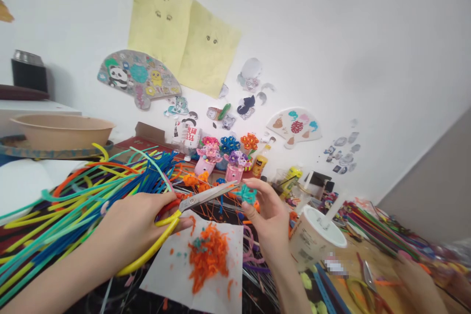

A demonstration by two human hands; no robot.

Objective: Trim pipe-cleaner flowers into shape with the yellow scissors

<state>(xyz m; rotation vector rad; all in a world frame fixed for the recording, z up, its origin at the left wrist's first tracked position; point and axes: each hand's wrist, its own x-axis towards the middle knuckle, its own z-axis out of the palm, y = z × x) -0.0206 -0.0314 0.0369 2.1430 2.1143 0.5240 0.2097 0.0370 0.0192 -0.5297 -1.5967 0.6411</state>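
My left hand (140, 225) is closed round the handles of a pair of scissors (206, 197) with yellow and red grips. The blades point right, slightly parted. Between the thumb and fingers of my right hand (270, 218) is a small teal fuzzy flower (248, 194), which looks made of pipe cleaner. The scissor tips are close to its left side; I cannot tell if they touch. Below my hands lies a white sheet of paper (165, 270) bearing a heap of orange fuzz clippings (209, 260) with some teal bits.
Long coloured pipe cleaners (84, 191) spread across the left. Small pots of fuzzy flowers (206, 164) stand behind my hands. A white lidded cup (312, 238) is right of my right hand. A co-worker's blurred hand (419, 279) is at lower right, near other scissors (368, 274).
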